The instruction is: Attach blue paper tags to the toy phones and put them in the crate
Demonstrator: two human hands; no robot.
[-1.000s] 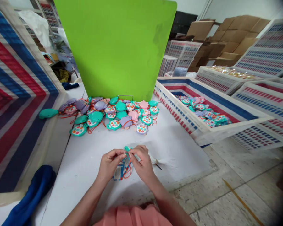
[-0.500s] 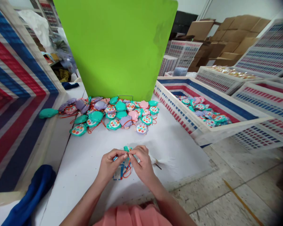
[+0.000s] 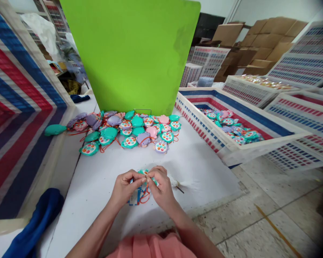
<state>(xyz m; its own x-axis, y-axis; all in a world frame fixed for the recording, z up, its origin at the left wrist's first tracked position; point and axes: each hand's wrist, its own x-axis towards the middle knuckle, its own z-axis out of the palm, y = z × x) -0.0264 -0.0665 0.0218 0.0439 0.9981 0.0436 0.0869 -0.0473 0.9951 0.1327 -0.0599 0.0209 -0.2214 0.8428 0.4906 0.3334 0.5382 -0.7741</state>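
My left hand (image 3: 129, 182) and my right hand (image 3: 160, 184) meet fingertip to fingertip at the front of the white table (image 3: 97, 179). Both pinch at one small spot; whatever lies between the fingertips is too small to make out. Just beneath and behind them is a teal animal-shaped toy (image 3: 143, 172), mostly hidden by my fingers. An orange cord loop (image 3: 144, 196) hangs from that spot. A blue and white card tag (image 3: 135, 197) lies by my left thumb. To the right of my right hand rests a bundle of fine white strands (image 3: 187, 184) with a dark tip.
Teal, purple and pink toys (image 3: 129, 142) with orange cords are heaped before an upright green board (image 3: 134, 53). A crate (image 3: 223, 148) of similar toys stands to the right. A striped crate (image 3: 24, 136) and blue cloth (image 3: 40, 218) are on the left.
My hands stay in nearly the same place, still pinched together. More of the teal toy now shows behind my fingers. Other things are unchanged.
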